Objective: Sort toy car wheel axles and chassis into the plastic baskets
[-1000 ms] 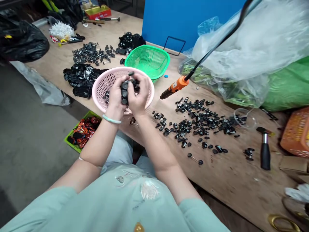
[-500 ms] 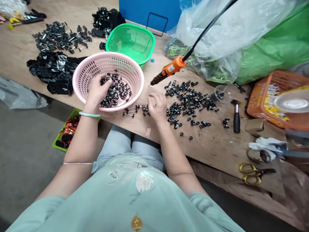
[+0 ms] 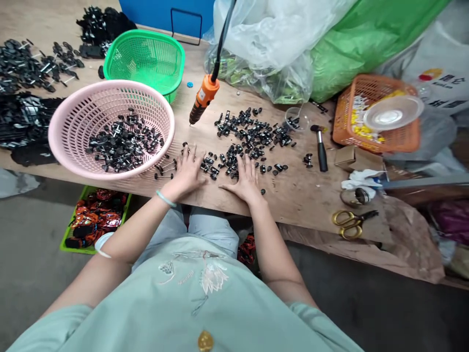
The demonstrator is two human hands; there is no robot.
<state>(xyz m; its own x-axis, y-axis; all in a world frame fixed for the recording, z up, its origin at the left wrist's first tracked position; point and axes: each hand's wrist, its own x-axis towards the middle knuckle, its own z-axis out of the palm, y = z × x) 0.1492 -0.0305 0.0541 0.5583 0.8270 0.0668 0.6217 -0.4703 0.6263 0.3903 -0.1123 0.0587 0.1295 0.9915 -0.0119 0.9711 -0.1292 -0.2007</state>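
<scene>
My left hand point(image 3: 188, 171) lies spread on the wooden table point(image 3: 300, 208), just right of the pink basket point(image 3: 58, 132). Its fingers are apart beside a few axles with black wheels point(image 3: 165, 168). My right hand point(image 3: 246, 180), also spread, has its fingertips at the near edge of a pile of small black wheeled parts point(image 3: 252, 132). More such parts point(image 3: 124, 142) lie inside the pink basket. An orange electric screwdriver point(image 3: 204, 98) hangs on its cable above the table, tip down, beyond my hands.
Behind the pink basket stands a green basket point(image 3: 146, 54); black parts point(image 3: 25, 117) are heaped at the left. To the right are a hammer point(image 3: 321, 151), scissors point(image 3: 348, 225) and an orange basket point(image 3: 399, 139). Plastic bags point(image 3: 267, 44) fill the back.
My left hand has come out of the pink basket onto the table and spread. My right hand has opened and flattened by the pile. The view has shifted to the right.
</scene>
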